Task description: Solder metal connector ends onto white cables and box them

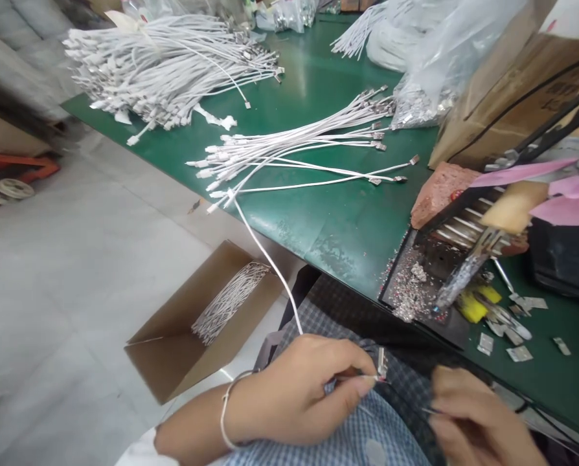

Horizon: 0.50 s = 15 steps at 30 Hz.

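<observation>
My left hand (304, 391) pinches a white cable (269, 257) between thumb and forefinger. Just past the fingertips its small metal connector (381, 364) sticks up. From my hand the cable runs back up onto the table edge. My right hand (481, 417) is to the right, apart from the connector and blurred. Its fingers are pinched together, and a thin dark tip shows at them, too smeared to name. On the green table (318, 220) beyond lies a loose bundle of white cables (289, 139) with metal connectors at their right ends.
A bigger cable pile (163, 71) lies at the back left. Below the table edge stands a cardboard box (173, 330) with cables inside. At right, a soldering iron with a wooden handle (515, 207) leans over a solder-strewn tray (406, 285), near a brick (440, 188) and loose metal pieces (519, 353).
</observation>
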Available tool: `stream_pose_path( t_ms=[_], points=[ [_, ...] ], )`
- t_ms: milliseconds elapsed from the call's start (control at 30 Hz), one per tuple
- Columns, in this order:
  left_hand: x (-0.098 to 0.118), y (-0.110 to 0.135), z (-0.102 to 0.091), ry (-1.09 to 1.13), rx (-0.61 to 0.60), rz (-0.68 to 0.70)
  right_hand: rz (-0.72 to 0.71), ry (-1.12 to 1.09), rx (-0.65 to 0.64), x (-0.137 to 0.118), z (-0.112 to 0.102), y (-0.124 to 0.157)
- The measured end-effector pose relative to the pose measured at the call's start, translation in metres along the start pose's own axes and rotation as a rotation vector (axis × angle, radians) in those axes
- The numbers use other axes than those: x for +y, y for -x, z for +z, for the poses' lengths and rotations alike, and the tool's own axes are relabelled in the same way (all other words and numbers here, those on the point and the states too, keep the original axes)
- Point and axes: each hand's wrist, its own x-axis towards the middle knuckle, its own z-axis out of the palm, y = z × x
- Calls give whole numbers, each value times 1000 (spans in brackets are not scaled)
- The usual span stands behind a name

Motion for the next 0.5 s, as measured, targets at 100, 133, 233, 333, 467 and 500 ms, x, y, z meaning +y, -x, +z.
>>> stream_pose_path(
  t_ms=[100, 133, 233, 333, 467, 500],
  points=[
    [-2, -1, 13, 24, 11, -6, -11, -20, -102, -6, 22, -12],
    [-3, -3, 17, 31, 12, -3, -20, -56, -112, -7, 27, -15],
    [-5, -6, 22, 46, -4, -12, -55, -76, -113, -8, 34, -19],
    [-9, -9, 25, 53, -17, -25, -92, -18, -115, -8, 33, -21],
    [-13, -10, 27, 53, -25, -34, -181, 66, -110, -8, 32, -22],
    [-13, -10, 28, 44, -21, -36, -202, 89, -119, -8, 33, -23]
  ],
)
